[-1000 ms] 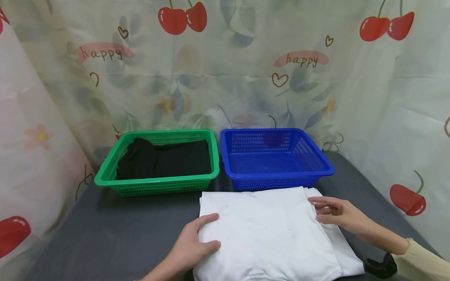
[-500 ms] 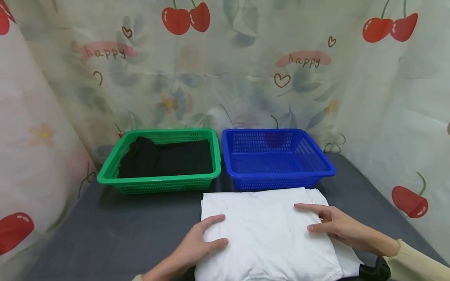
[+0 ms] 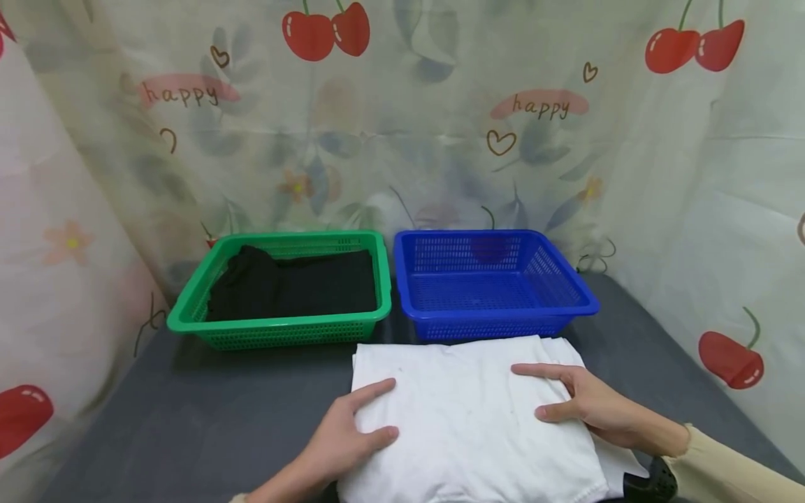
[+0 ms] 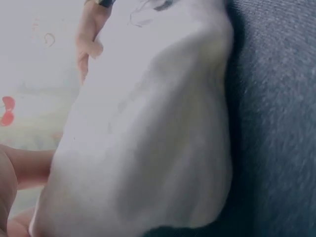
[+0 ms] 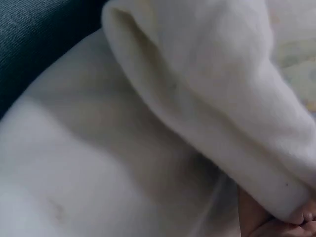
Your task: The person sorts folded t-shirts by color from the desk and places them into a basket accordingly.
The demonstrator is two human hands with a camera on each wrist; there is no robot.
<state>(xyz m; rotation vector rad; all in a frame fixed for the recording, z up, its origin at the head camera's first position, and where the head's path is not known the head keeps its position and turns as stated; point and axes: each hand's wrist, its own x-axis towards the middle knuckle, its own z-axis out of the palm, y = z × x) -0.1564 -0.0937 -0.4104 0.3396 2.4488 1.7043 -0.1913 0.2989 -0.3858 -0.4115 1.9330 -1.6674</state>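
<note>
A folded white garment (image 3: 465, 419) lies on the dark grey table in front of me, its layers offset along the right side. My left hand (image 3: 342, 436) rests on its left edge, thumb and index finger straight and spread over the top; the other fingers are hidden. On the right side, my right hand (image 3: 597, 405) grips the upper fold, thumb and index finger on top and the other fingers out of sight beneath. The right wrist view has that fold (image 5: 197, 133) raised above the lower layer, with fingers (image 5: 256, 212) at its lip.
A green basket (image 3: 286, 322) holding folded black cloth (image 3: 327, 283) stands at the back left. Beside it is a blue basket (image 3: 499, 312) with nothing in it. Patterned curtains (image 3: 402, 140) enclose the table (image 3: 207, 419) at the back and sides.
My right hand has slid from the garment's right edge leftward onto its top and has taken hold of the fold. The left hand stays nearly where it was.
</note>
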